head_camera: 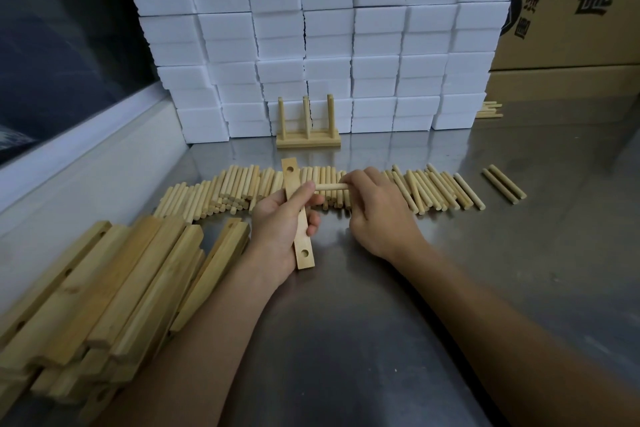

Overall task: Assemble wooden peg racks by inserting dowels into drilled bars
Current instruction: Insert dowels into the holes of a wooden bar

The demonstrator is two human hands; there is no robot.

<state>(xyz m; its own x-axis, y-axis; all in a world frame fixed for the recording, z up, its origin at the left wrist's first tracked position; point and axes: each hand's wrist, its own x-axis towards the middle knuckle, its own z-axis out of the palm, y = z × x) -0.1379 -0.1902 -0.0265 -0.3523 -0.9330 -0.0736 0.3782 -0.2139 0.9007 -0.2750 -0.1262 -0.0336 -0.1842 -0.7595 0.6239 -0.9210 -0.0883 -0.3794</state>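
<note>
Head view first: we keep the bar stack (114, 291) left of the held drilled bar (298, 215) and the dowel row (346, 189) behind it, for short reaches. Our left hand (280, 236) wraps its fingers around the bar, holes facing us; our right hand (375, 215) pinches a dowel (330, 186) aimed sideways at it. The thumb hides where the dowel's tip meets the bar.

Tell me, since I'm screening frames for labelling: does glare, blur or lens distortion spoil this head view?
Head view: soft glare streaks the metal table, mirroring the white foam blocks; wide-angle bending bows the block stack and window edge; the left hand, drilled bar, right hand and its dowel stay sharp; corners darken.
</note>
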